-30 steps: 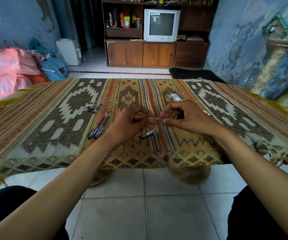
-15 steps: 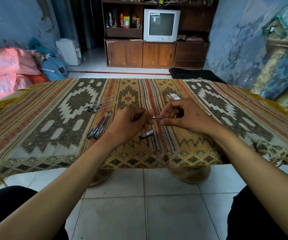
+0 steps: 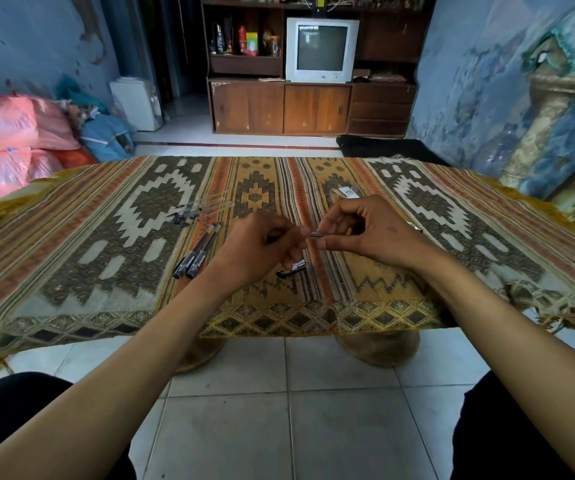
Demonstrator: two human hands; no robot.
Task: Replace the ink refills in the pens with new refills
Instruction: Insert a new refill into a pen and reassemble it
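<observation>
- Bench [image 3: 469,237], cloth-covered, carries two pens [image 3: 196,251] left of my hands.
- Left hand [image 3: 255,247] and right hand [image 3: 365,233]: each grip pinches one end of a thin refill [image 3: 315,234], held above the near middle.
- Refill looks light, slender, bendable; I'd hold it close to the tip.

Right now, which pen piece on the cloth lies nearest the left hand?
The short black cap-like piece, lying alone just below the left hand. The two dark pens lie side by side further left, and the clear tubes further back.
</observation>
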